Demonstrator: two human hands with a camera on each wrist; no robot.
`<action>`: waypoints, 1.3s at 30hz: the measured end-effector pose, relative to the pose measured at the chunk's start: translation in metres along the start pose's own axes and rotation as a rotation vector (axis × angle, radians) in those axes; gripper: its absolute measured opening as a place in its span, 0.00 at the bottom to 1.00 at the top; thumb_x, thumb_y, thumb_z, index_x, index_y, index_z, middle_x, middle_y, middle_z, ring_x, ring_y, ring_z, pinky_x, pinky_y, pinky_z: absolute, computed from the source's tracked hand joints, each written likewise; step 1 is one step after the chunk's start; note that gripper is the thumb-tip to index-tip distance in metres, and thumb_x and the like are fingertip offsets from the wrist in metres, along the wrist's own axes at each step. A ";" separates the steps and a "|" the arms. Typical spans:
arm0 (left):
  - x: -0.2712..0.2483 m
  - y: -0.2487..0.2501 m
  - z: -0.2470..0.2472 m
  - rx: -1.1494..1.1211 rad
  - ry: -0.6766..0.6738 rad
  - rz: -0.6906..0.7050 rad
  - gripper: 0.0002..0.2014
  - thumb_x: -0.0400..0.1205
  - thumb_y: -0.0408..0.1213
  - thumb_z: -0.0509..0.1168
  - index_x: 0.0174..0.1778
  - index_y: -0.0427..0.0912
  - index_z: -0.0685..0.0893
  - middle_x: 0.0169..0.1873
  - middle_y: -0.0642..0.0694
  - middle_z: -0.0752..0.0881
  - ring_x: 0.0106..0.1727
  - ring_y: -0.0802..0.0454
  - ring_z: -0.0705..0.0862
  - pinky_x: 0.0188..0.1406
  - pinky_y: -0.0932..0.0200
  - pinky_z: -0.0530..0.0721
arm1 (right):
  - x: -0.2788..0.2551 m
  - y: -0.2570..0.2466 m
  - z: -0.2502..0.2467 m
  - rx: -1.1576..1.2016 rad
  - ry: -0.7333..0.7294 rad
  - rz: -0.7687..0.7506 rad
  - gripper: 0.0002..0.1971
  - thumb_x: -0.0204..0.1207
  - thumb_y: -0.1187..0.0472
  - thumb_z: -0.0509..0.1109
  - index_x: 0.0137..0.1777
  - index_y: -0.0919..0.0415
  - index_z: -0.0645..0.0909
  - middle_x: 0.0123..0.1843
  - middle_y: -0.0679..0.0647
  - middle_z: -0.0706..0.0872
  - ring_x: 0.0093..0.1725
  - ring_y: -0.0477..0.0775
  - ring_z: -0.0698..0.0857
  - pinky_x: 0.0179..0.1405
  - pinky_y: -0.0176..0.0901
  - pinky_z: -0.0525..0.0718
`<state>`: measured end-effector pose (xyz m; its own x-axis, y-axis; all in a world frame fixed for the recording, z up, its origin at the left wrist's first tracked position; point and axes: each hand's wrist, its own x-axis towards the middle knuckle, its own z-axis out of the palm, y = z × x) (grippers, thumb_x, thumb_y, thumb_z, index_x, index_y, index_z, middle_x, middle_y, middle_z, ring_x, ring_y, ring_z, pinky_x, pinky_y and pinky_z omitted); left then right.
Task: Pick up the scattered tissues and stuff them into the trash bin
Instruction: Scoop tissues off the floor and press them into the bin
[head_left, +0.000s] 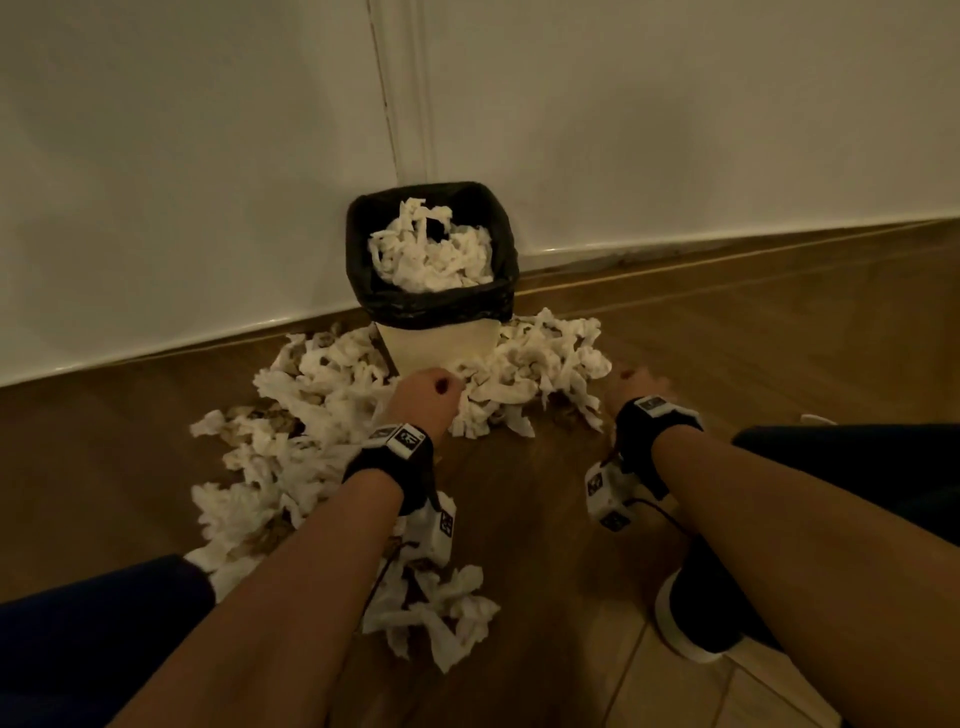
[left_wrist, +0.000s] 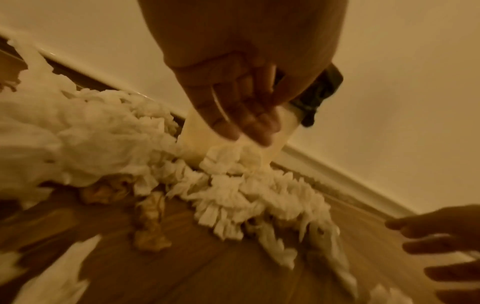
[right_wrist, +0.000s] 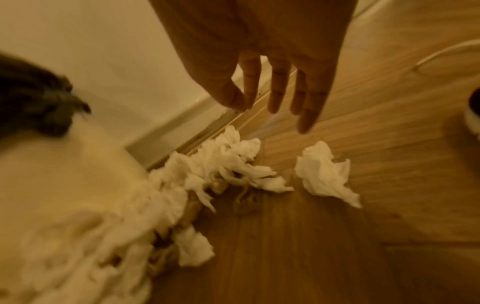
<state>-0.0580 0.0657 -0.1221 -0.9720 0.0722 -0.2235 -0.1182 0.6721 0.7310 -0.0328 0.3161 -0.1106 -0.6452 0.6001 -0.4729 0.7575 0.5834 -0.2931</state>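
Observation:
A cream trash bin (head_left: 439, 345) with a black liner (head_left: 431, 306) stands against the wall, piled high with white tissues (head_left: 431, 249). More crumpled tissues lie round its foot on the left (head_left: 332, 374) and on the right (head_left: 535, 364), and a trail of them (head_left: 441, 613) runs back towards me. My left hand (head_left: 423, 392) hangs at the bin's foot, its fingers (left_wrist: 241, 115) pointing down just over the tissues (left_wrist: 233, 160) and holding nothing. To the right of the pile my right hand (head_left: 641, 382) hovers over bare floor, fingers (right_wrist: 275, 96) spread above a lone tissue (right_wrist: 324, 174).
White wall and baseboard (head_left: 727, 236) run behind the bin. The floor (head_left: 545, 493) is brown wood, with pale tiles (head_left: 675, 691) at the near right. My dark shoe with a white sole (head_left: 691, 613) and my dark-trousered knees flank the arms.

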 end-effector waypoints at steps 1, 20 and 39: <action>0.000 -0.008 0.005 0.112 -0.020 -0.020 0.09 0.82 0.40 0.59 0.48 0.47 0.85 0.50 0.43 0.86 0.47 0.46 0.85 0.48 0.52 0.84 | 0.003 0.006 0.008 -0.156 -0.043 -0.028 0.23 0.80 0.48 0.61 0.74 0.53 0.70 0.76 0.62 0.69 0.70 0.69 0.74 0.63 0.59 0.79; -0.025 -0.074 0.046 0.639 -0.375 -0.133 0.18 0.84 0.28 0.51 0.70 0.40 0.71 0.73 0.36 0.62 0.66 0.35 0.73 0.65 0.43 0.76 | 0.012 0.029 0.081 -0.252 -0.259 -0.182 0.20 0.80 0.65 0.66 0.70 0.70 0.73 0.70 0.66 0.77 0.67 0.64 0.77 0.63 0.50 0.76; -0.016 -0.053 0.048 0.225 -0.052 -0.189 0.25 0.87 0.48 0.47 0.31 0.37 0.77 0.32 0.40 0.81 0.38 0.42 0.80 0.34 0.56 0.73 | 0.021 0.014 0.105 -0.356 -0.083 -0.329 0.40 0.71 0.33 0.66 0.71 0.66 0.70 0.76 0.62 0.58 0.73 0.68 0.65 0.74 0.55 0.67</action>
<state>-0.0267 0.0641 -0.1882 -0.9246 -0.0361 -0.3791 -0.2426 0.8232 0.5134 -0.0254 0.2790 -0.2121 -0.8233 0.3150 -0.4722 0.4239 0.8944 -0.1425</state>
